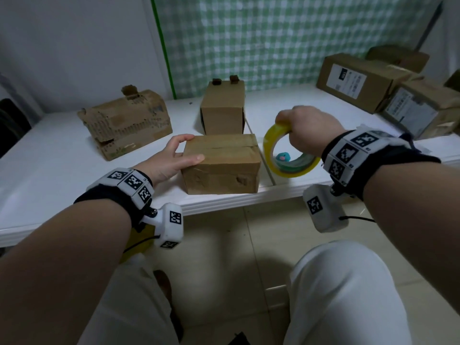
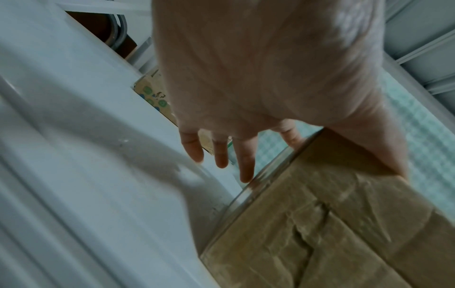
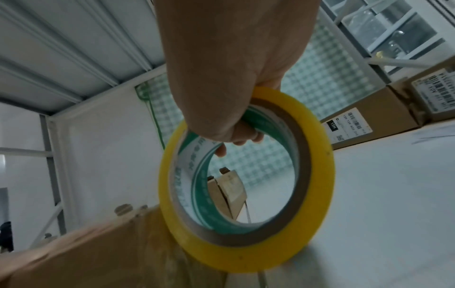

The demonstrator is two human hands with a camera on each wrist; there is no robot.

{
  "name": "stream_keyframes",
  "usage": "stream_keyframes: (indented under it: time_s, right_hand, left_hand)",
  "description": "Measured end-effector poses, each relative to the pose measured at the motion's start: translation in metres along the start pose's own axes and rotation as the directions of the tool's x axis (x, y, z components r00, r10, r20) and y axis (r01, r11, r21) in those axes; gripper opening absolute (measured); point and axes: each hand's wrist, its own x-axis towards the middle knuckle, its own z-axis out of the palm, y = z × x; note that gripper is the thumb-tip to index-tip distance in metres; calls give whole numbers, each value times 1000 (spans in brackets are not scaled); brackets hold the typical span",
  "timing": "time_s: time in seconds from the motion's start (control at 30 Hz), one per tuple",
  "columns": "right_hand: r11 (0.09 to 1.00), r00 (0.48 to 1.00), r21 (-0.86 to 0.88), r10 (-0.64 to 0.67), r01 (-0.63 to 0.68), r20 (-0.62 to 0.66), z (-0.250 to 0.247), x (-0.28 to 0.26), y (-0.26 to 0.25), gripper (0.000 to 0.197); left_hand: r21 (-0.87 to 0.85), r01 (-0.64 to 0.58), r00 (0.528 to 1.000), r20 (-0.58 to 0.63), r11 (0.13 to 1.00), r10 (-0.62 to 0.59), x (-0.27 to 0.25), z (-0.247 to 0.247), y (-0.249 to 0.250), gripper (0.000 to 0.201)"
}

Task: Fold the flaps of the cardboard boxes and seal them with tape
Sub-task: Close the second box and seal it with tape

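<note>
A closed brown cardboard box [image 1: 220, 163] sits near the front edge of the white table [image 1: 49, 158], with clear tape along its top seam. My left hand [image 1: 174, 155] rests on the box's left end, thumb lying on the top and fingers at the far corner. In the left wrist view its fingers [image 2: 221, 152] are straight beside the box [image 2: 344, 224]. Just right of the box my right hand [image 1: 306, 130] grips a yellow tape roll [image 1: 293, 171] by its upper rim and holds it upright. The right wrist view shows that hand [image 3: 234, 78] with fingers curled through the roll [image 3: 317, 155].
A crumpled, worn box [image 1: 124, 123] lies at the left. An upright box [image 1: 222, 108] stands behind the near one. Labelled boxes [image 1: 358, 80] are stacked at the back right. A small teal toy [image 1: 283, 156] shows through the roll. My knees are below the table edge [image 1: 224, 200].
</note>
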Motion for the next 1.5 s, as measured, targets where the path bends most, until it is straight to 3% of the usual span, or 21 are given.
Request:
stream_keyframes:
  time_s: [0.5, 0.67, 0.77, 0.87, 0.97, 1.03, 1.3, 1.4, 1.5]
  right_hand:
    - [998, 997, -60, 20, -16, 70, 33, -5, -3, 38]
    - [992, 995, -126, 18, -5, 101, 31, -3, -12, 40]
    - [990, 992, -142, 32, -15, 119, 28, -4, -14, 39]
    - [986, 992, -164, 33, -13, 120, 25, -4, -17, 37]
    - [981, 993, -194, 25, -2, 115, 23, -4, -20, 34]
    - [979, 994, -205, 15, 8, 107, 22, -4, -22, 33]
    - [978, 999, -207, -34, 37, 22, 22, -9, -21, 33]
    - [983, 999, -177, -47, 45, -4, 23, -11, -20, 34]
    - [990, 994, -122, -84, 75, -69, 21, -12, -22, 32]
  left_hand:
    - [14, -29, 999, 32, 999, 28, 4, -3, -5, 61]
    - [202, -56, 998, 28, 978, 52, 3, -9, -3, 73]
    - [526, -62, 997, 66, 848, 32, 2, -12, 6, 81]
    - [805, -55, 995, 92, 591, -33, 3, -7, 17, 80]
    - [906, -30, 996, 63, 422, -64, 6, 3, 30, 84]
    - [924, -36, 995, 68, 381, -71, 8, 16, 39, 91]
    - [885, -225, 969, 245, 407, 3, 23, 76, 63, 120]
    - [878, -260, 965, 254, 403, 69, 24, 81, 64, 119]
    - [837, -281, 959, 257, 470, 117, 23, 76, 65, 115]
